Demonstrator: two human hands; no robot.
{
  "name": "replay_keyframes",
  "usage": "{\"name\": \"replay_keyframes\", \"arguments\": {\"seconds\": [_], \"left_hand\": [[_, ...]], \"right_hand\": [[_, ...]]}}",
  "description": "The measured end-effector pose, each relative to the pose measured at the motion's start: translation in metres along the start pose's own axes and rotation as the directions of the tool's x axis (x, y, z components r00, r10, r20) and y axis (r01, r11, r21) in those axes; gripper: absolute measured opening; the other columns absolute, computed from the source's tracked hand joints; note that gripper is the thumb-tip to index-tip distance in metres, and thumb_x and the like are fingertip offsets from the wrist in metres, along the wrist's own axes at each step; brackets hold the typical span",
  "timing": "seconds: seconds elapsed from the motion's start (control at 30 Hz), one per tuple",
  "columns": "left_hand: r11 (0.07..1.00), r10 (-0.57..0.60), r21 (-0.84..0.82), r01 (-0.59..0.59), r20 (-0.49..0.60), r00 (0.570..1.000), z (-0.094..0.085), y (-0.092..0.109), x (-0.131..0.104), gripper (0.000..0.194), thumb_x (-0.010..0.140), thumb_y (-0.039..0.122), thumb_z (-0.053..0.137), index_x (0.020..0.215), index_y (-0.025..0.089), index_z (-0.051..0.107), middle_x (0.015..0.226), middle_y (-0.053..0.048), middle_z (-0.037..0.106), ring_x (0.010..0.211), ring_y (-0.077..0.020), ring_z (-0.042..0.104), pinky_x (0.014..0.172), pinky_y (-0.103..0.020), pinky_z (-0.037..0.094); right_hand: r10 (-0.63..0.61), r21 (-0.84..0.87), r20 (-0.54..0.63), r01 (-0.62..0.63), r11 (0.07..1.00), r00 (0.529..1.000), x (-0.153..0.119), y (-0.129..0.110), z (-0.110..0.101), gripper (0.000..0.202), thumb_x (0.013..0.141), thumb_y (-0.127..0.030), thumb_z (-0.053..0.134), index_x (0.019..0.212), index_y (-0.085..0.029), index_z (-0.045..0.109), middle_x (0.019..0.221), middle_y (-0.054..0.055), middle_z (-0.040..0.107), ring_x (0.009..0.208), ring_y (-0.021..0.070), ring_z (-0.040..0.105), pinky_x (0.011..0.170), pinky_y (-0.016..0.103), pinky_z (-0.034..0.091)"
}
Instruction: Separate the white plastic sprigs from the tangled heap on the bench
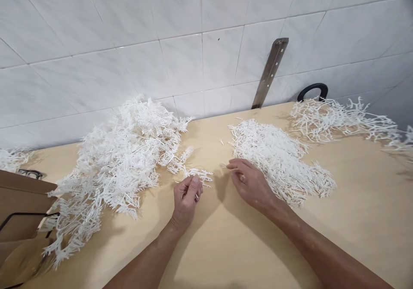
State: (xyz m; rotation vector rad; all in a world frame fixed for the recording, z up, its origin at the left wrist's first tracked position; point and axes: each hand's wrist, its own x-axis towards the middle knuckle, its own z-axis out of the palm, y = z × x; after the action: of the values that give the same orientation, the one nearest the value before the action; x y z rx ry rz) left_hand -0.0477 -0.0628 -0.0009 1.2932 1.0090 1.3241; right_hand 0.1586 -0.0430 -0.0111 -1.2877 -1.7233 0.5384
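My left hand (pixel 188 196) is closed in a pinch on a white branching sprig (pixel 201 175), whose thin twigs stick out beyond the fingertips. To its left lies a large tangled heap of white branched pieces (pixel 125 147). My right hand (pixel 248 179) has its thumb and fingers pressed together, with a small white tip (pixel 224 166) showing at the fingertips. It is beside a flatter pile of short white pieces (pixel 274 155), at that pile's lower left edge.
White branched strands (pixel 342 119) lie at the back right by a black curved handle (pixel 312 88). A metal strip (pixel 270 73) leans on the tiled wall. A brown box (pixel 24 203) and black wire stand at the left edge of the wooden table (pixel 219 246).
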Motion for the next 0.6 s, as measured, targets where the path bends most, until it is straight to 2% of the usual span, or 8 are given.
{"name": "replay_keyframes", "arguments": {"seconds": [0.03, 0.1, 0.17, 0.23, 0.4, 0.53, 0.6], "left_hand": [[0.998, 0.026, 0.052, -0.027, 0.026, 0.999, 0.000, 0.000, -0.001, 0.047, 0.096, 0.039, 0.050, 0.055, 0.018, 0.044, 0.053, 0.001, 0.040, 0.055, -0.0112, 0.040, 0.052, -0.026, 0.028], [0.979, 0.081, 0.176, -0.104, 0.135, 0.988, 0.002, 0.001, -0.005, 0.045, 0.096, 0.036, 0.050, 0.055, 0.018, 0.045, 0.055, 0.000, 0.043, 0.056, -0.0115, 0.041, 0.056, -0.027, 0.031], [0.944, 0.121, 0.265, -0.196, 0.273, 0.954, 0.005, 0.001, -0.009, 0.042, 0.094, 0.032, 0.053, 0.056, 0.018, 0.045, 0.056, 0.001, 0.044, 0.057, -0.0115, 0.041, 0.058, -0.027, 0.032], [0.919, 0.150, 0.293, -0.264, 0.359, 0.921, 0.008, 0.001, -0.011, 0.038, 0.092, 0.028, 0.057, 0.057, 0.018, 0.045, 0.054, 0.001, 0.043, 0.057, -0.0113, 0.041, 0.058, -0.027, 0.033], [0.910, 0.183, 0.284, -0.302, 0.377, 0.908, 0.012, 0.001, -0.013, 0.033, 0.088, 0.026, 0.059, 0.058, 0.018, 0.047, 0.054, 0.001, 0.045, 0.054, -0.0104, 0.040, 0.055, -0.026, 0.032], [0.909, 0.153, 0.288, -0.303, 0.445, 0.882, 0.018, 0.004, -0.018, 0.031, 0.084, 0.027, 0.062, 0.057, 0.017, 0.050, 0.052, 0.002, 0.044, 0.051, -0.0095, 0.041, 0.053, -0.025, 0.033], [0.910, 0.135, 0.285, -0.299, 0.479, 0.867, 0.022, 0.005, -0.022, 0.031, 0.082, 0.027, 0.063, 0.056, 0.017, 0.051, 0.051, 0.002, 0.045, 0.051, -0.0094, 0.042, 0.053, -0.025, 0.033]], "right_hand": [[-0.024, -0.051, -0.071, 0.020, 0.999, 0.997, 0.001, 0.000, -0.001, 0.018, 0.089, -0.021, 0.052, 0.100, -0.018, 0.066, 0.116, 0.013, 0.065, 0.102, 0.0246, 0.065, 0.084, 0.042, 0.057], [-0.050, -0.066, -0.114, 0.043, 0.997, 0.992, 0.003, -0.003, -0.004, 0.018, 0.089, -0.022, 0.052, 0.102, -0.018, 0.065, 0.114, 0.012, 0.066, 0.101, 0.0237, 0.065, 0.085, 0.041, 0.058], [-0.020, -0.007, -0.072, 0.020, 1.000, 0.997, 0.001, -0.009, -0.004, 0.019, 0.092, -0.026, 0.052, 0.104, -0.019, 0.065, 0.109, 0.010, 0.068, 0.095, 0.0219, 0.067, 0.082, 0.038, 0.059], [0.054, 0.062, 0.009, -0.054, 0.997, 0.999, -0.001, -0.013, -0.002, 0.022, 0.093, -0.032, 0.054, 0.106, -0.019, 0.065, 0.105, 0.009, 0.070, 0.090, 0.0210, 0.068, 0.077, 0.036, 0.059], [0.176, 0.184, 0.173, -0.208, 0.961, 0.969, -0.005, -0.015, 0.002, 0.035, 0.093, -0.046, 0.056, 0.113, -0.020, 0.065, 0.104, 0.009, 0.070, 0.087, 0.0213, 0.069, 0.073, 0.034, 0.058], [0.214, 0.142, 0.284, -0.262, 0.954, 0.935, -0.004, -0.022, -0.002, 0.041, 0.094, -0.052, 0.052, 0.115, -0.019, 0.064, 0.082, 0.004, 0.069, 0.067, 0.0170, 0.063, 0.062, 0.030, 0.052], [0.197, 0.119, 0.356, -0.253, 0.960, 0.914, -0.003, -0.027, -0.005, 0.044, 0.095, -0.054, 0.048, 0.117, -0.019, 0.064, 0.075, 0.002, 0.066, 0.066, 0.0166, 0.060, 0.062, 0.030, 0.049]]}}
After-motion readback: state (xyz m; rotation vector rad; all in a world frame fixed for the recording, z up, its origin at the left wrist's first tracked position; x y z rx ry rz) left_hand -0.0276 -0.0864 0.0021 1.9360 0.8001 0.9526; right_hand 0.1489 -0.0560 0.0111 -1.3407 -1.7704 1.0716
